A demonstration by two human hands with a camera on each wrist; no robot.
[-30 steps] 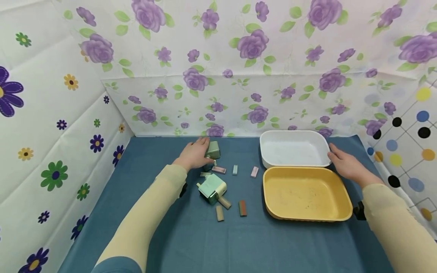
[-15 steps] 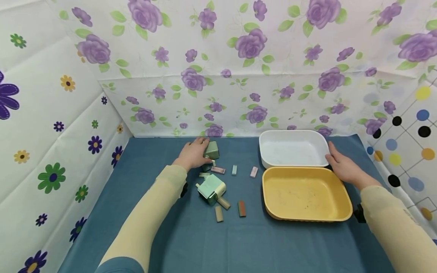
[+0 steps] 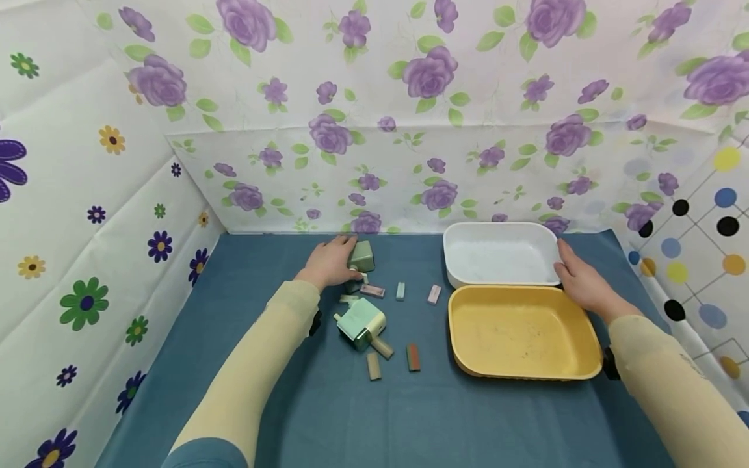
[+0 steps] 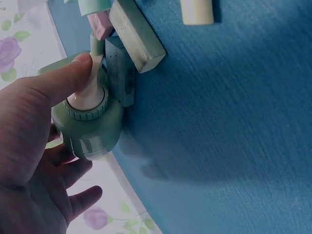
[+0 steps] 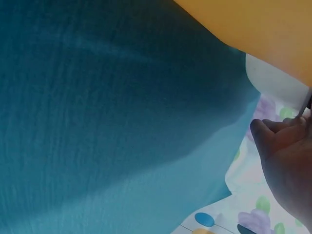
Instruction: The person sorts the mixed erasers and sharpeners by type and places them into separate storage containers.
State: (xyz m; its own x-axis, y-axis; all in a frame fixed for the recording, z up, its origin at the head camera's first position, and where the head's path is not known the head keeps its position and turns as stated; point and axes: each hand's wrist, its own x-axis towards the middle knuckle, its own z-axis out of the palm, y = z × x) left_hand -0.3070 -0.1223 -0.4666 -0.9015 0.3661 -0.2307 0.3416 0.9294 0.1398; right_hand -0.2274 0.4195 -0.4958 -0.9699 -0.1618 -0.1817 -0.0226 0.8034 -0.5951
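Note:
My left hand (image 3: 326,263) grips a dark green crank pencil sharpener (image 4: 90,129) near the back wall, its thumb over the cream crank arm in the left wrist view. The sharpener's boxy body (image 3: 362,256) shows beside the fingers in the head view. Closer to me stands a mint pencil sharpener (image 3: 359,317), among several small eraser-like blocks, including a pink one (image 3: 372,290) and a blue one (image 3: 400,290). At the right, my right hand (image 3: 588,284) touches the right end of the white tray (image 3: 453,270) with nearly straight fingers; they are partly cut off in the right wrist view.
A yellow tray (image 3: 526,372) stands directly in front of the white tray, its long rim against it. A pale pink block (image 3: 433,294), a red-green block (image 3: 413,357) and a tan block (image 3: 374,366) lie on the blue cloth (image 3: 456,422). Flowered sheets wall the back and sides.
My right hand has shifted slightly left against the white tray's end. My left hand stays at the dark green pencil sharpener; the view itself drifts a little.

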